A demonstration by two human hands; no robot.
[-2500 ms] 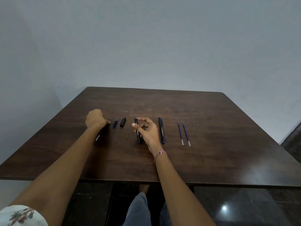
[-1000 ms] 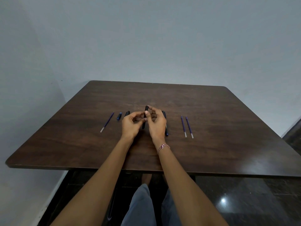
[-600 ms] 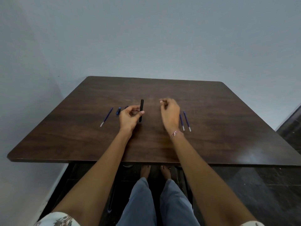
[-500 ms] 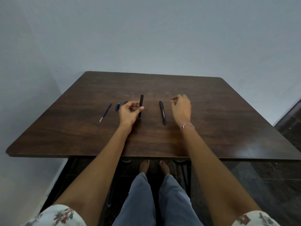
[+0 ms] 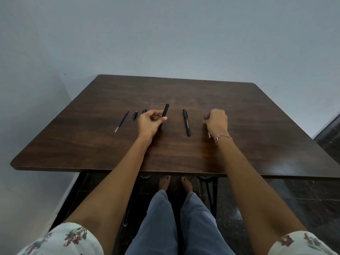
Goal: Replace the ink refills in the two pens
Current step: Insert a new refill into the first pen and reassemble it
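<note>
Parts sit in one row from 9 to 3 o'clock across the table [image 5: 257,111]: loose refill [image 5: 121,121], blue tip piece [image 5: 135,115], black cap [image 5: 144,111], left hand [image 5: 150,123] gripping the pen barrel [image 5: 165,112] tilted up, second pen [image 5: 186,122], right hand [image 5: 217,122] pinching the right-side refill [image 5: 209,134]. Passable lanes: barrel to second pen, second pen to right hand. Open wood toward 12 o'clock and beyond both row ends. Forearms cross the 6 o'clock edge.

Illumination is dim, diffuse and cool; the wall [image 5: 184,34] renders an even grey-blue. Soft, faint-edged shadows lie on the table [image 5: 257,126] under the left hand [image 5: 150,123] and beside the right hand [image 5: 217,122]. A pale sheen marks the table's near right edge. Wide-angle distortion bows the table edges and stretches the forearms [image 5: 119,181]. The sleeves [image 5: 64,240] at the bottom corners are soft.
</note>
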